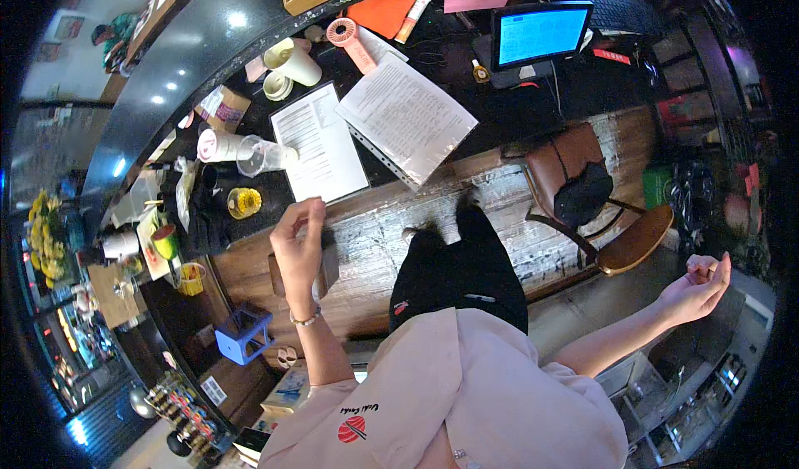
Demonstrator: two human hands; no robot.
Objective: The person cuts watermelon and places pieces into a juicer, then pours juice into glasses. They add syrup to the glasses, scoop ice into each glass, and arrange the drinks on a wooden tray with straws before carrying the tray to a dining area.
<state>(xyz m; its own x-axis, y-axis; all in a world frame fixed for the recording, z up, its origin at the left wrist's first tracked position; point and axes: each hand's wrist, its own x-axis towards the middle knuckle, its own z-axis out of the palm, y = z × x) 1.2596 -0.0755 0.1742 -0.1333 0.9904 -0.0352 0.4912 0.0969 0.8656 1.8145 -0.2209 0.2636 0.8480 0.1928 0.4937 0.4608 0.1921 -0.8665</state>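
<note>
My left hand (301,244) is raised just off the counter's front edge, near the lower corner of a printed sheet (321,144); its fingers are bent and nothing shows in them. Far to the right, my right hand (699,288) hangs in the air with curled fingers and nothing visible in it. A second sheet in a clear punched sleeve (409,116) overlaps the counter edge. Above it lies a pink handheld fan (352,44). Left of the sheets are a clear plastic cup (256,157), a white paper cup (218,145) and a glass of yellow liquid (244,202).
A monitor (542,35) and keyboard (608,12) stand at the counter's far right. A brown chair with a black item on it (565,157) and a wooden seat (637,239) are to the right. A blue plastic stool (243,338) is lower left. Another person sits far upper left.
</note>
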